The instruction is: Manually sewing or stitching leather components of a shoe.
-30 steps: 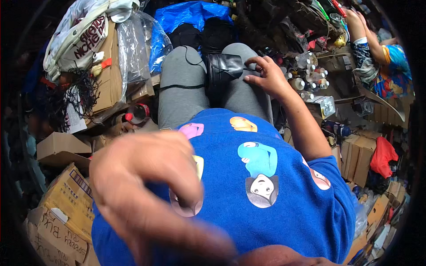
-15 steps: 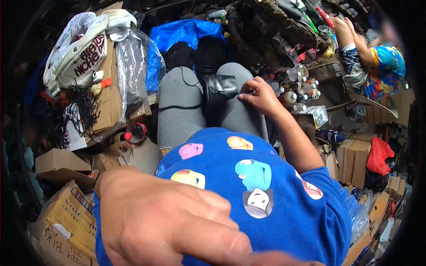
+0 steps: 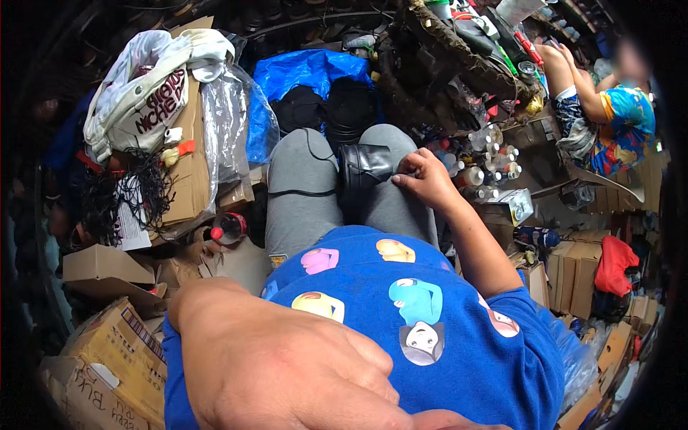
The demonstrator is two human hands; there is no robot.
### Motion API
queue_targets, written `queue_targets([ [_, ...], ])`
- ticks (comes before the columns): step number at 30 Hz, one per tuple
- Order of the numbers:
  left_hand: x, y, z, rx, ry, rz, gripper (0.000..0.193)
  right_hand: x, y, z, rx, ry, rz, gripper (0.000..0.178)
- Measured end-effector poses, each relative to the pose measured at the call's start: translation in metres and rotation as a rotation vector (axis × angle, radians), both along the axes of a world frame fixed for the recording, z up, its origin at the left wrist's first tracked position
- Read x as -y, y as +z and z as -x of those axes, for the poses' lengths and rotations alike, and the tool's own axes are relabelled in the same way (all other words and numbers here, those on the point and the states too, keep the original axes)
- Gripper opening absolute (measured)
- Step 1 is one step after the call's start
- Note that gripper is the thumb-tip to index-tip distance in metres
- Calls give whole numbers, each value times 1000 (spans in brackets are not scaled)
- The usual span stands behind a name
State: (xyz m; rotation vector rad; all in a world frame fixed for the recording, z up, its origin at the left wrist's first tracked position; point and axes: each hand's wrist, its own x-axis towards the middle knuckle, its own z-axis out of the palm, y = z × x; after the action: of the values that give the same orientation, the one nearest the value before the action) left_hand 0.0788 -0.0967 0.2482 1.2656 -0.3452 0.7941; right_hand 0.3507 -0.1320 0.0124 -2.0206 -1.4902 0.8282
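Note:
A black leather shoe [image 3: 367, 166], only partly visible, rests between my thighs against the inner side of the right one. A thin black cord [image 3: 302, 193] crosses my left thigh and loops up over the knee. Just right of the shoe, my right hand [image 3: 424, 178] has thumb and fingertips pressed together above the right thigh; anything in that pinch is too small to make out. My left hand [image 3: 301, 365] looms large in front of my chest, fingers curled closed. Its fingertips, and whatever they may hold, are hidden.
Round black pieces [image 3: 351, 106] sit on a blue plastic sheet [image 3: 312, 70] beyond my knees. Small bottles [image 3: 473, 175] cluster at right, with another person [image 3: 616, 125] seated behind. Left are a white cloth bag [image 3: 143, 97], tangled black cords [image 3: 136, 197], a bottle [image 3: 229, 228] and cardboard boxes [image 3: 118, 358].
The view has tilted, so the scene sits slightly lower and farther right. My left hand has sunk a little toward the lower edge. My right hand stays beside the shoe, still pinched.

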Motion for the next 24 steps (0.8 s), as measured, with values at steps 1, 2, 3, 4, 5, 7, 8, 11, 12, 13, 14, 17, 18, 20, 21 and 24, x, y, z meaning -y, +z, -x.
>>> queue_targets([
  [1, 2, -1, 0, 19, -2, 76, 26, -1, 0, 0, 6, 6, -3, 23],
  [2, 1, -3, 3, 3, -31, 76, 26, 0, 0, 0, 7, 10, 2, 22],
  [3, 2, -6, 5, -13, -61, 76, 27, -1, 1, -1, 8, 13, 21, 22],
  [4, -4, -10, 9, -56, -117, -8, 26, 0, 0, -1, 6, 13, 1, 22],
  [5, -6, -15, 10, -64, -176, -42, 24, 0, 0, -2, 3, 13, 1, 22],
  [7, -11, -27, 11, -44, -288, -62, 21, 1, -3, -2, -14, 31, -34, 22],
  [8, -15, -32, 9, -17, -347, -44, 19, 1, -3, -3, -4, 28, -9, 22],
  [11, -29, -42, 0, 51, -527, -40, 14, 1, -3, -1, 33, 37, -47, 20],
  [12, -31, -43, -2, 74, -584, -43, 12, 1, -1, -1, 21, 33, -40, 20],
  [13, -24, -47, -9, 73, -379, 44, 10, 1, 1, -1, 12, 32, -43, 20],
  [14, -24, -48, -8, -44, -357, 108, 11, 2, 2, -1, 15, 27, -31, 19],
  [17, -27, -57, -6, -103, -321, -55, 13, 7, 11, -10, 44, 93, -14, 20],
  [18, -36, -60, 0, -159, -315, -169, 13, 10, 14, -16, 70, 130, -42, 21],
  [20, -62, -65, 7, -235, -470, -422, 15, 17, 21, -29, 135, 173, 107, 21],
  [21, -65, -64, 11, -293, -502, -472, 17, 21, 26, -35, 135, 187, 166, 22],
  [24, -78, -37, 24, -480, -281, -640, 34, 33, 58, -55, 82, 170, 305, 30],
])
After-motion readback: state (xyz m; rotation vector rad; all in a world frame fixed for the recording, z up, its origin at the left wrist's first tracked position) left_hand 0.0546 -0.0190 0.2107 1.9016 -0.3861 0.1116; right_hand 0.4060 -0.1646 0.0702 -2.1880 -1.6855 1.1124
